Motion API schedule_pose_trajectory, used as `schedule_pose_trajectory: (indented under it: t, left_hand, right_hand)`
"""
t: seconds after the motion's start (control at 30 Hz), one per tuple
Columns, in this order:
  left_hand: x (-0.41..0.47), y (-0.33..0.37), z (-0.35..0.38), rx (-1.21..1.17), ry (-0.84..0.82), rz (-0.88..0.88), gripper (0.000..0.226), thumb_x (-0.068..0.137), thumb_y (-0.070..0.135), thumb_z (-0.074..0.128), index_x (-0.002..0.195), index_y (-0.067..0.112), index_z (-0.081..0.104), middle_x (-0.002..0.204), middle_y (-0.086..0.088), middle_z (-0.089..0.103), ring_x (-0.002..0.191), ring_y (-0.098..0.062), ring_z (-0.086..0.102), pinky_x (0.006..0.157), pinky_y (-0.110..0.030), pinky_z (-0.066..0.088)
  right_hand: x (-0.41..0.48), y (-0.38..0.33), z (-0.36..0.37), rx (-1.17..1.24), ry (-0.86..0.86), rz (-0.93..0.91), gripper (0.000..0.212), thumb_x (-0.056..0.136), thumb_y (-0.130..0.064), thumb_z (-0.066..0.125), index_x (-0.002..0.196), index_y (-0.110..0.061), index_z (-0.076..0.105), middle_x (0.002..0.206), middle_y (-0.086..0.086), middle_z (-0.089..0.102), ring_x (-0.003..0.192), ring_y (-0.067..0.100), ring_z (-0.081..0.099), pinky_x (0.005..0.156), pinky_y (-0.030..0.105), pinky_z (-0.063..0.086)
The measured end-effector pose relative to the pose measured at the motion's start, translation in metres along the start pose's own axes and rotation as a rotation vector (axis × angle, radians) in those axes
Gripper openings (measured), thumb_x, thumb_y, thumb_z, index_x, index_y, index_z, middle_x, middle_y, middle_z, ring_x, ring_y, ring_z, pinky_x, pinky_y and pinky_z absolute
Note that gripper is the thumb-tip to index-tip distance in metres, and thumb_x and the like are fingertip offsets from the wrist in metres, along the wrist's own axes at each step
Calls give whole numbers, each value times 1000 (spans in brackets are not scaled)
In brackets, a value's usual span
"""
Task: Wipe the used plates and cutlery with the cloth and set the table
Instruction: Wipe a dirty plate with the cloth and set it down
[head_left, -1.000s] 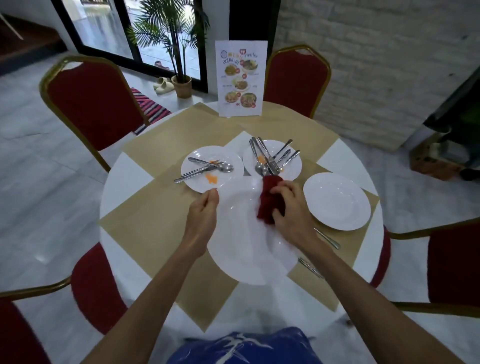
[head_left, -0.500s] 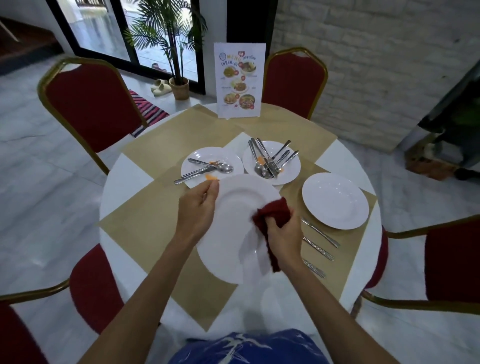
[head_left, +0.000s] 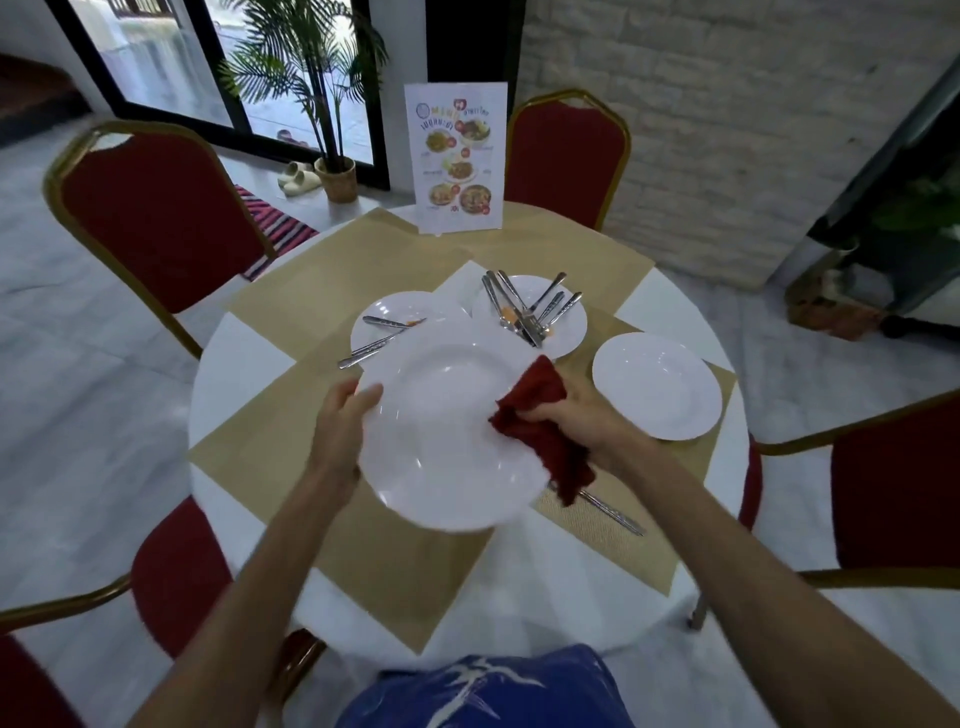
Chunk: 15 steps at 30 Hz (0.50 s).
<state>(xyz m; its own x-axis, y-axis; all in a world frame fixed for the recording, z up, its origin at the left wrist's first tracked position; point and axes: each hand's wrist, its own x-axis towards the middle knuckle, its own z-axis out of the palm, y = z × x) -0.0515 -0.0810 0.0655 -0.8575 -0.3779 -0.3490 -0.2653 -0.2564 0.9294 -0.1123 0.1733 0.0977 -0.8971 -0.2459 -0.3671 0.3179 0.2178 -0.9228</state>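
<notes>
White and wide-rimmed, the plate (head_left: 447, 431) is held tilted above the surface (head_left: 244, 364), so both its face and rim stay reachable. The left hand (head_left: 340, 421) pinches its left rim to steady it; the right hand (head_left: 582, 421) has its grip closed on the red cloth (head_left: 540, 426), pressed to the right rim. Two dirty plates (head_left: 395, 322) with cutlery (head_left: 524, 312) wait behind; one clean plate (head_left: 657, 384) sits placed at right.

Bare forearms, blue garment (head_left: 483, 691) with white print
</notes>
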Motion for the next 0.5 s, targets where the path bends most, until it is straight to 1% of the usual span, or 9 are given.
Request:
schedule_pose_trajectory:
  t: [0.1,0.17,0.2,0.23,0.3,0.33,0.4,0.43,0.5]
  left_hand:
    - [8,32,1,396,-382,45,27,86,46,68,108,32,71,102,7,72,92,-15,65,75,-33,50]
    - [-1,35,18,739,-538,181,31,91,56,61,108,32,71,107,12,72,97,-7,66,82,-30,52]
    - [-3,28,24,849,-516,285,34,93,57,57,106,28,71,107,9,73,98,-7,65,84,-32,52]
    - [-3,22,27,867,-445,368,39,94,57,54,99,22,70,100,3,73,92,-7,63,83,-37,51]
    - [-3,15,22,766,-275,466,52,95,61,48,87,11,65,83,-11,68,74,-9,55,77,-43,51]
    - [-1,15,17,710,-207,486,55,94,61,47,85,9,63,77,-12,65,70,-10,52,74,-44,52]
    - [-1,19,9,584,-110,472,47,95,56,49,85,13,66,73,2,64,70,-8,55,73,-42,52]
    - [-5,21,7,516,-52,449,38,97,51,51,88,20,70,77,9,68,73,-7,59,73,-39,53]
    - [-14,21,10,330,110,393,31,98,47,51,92,24,71,87,6,71,79,-9,63,76,-39,55]
  right_hand:
    - [6,-29,-9,-502,-261,-118,31,74,-8,78,99,-19,64,90,2,72,81,16,69,69,30,57]
    - [11,-41,1,-600,-318,-168,28,74,-7,78,92,-14,58,85,5,65,74,18,63,68,37,54]
    - [15,-43,5,-575,-307,-179,29,75,-6,78,94,-10,57,87,9,64,75,21,64,70,41,55]
    - [19,-42,6,-539,-280,-180,32,74,-7,79,98,-6,58,92,14,67,80,27,67,75,45,58]
    - [24,-31,8,-452,-194,-173,44,71,-16,81,108,-4,61,103,20,71,92,36,70,83,51,59]
    - [23,-23,8,-417,-122,-179,46,70,-18,82,110,-5,62,102,18,72,93,35,71,83,50,60]
    - [16,-3,13,-281,39,-167,40,74,-11,82,109,-7,63,94,11,75,83,24,74,77,43,62]
    - [11,6,17,-172,117,-148,37,76,-8,82,108,-8,64,90,9,75,76,21,74,72,41,62]
    - [-3,21,32,96,274,-42,32,79,-15,81,106,-8,65,78,12,72,59,26,69,54,41,58]
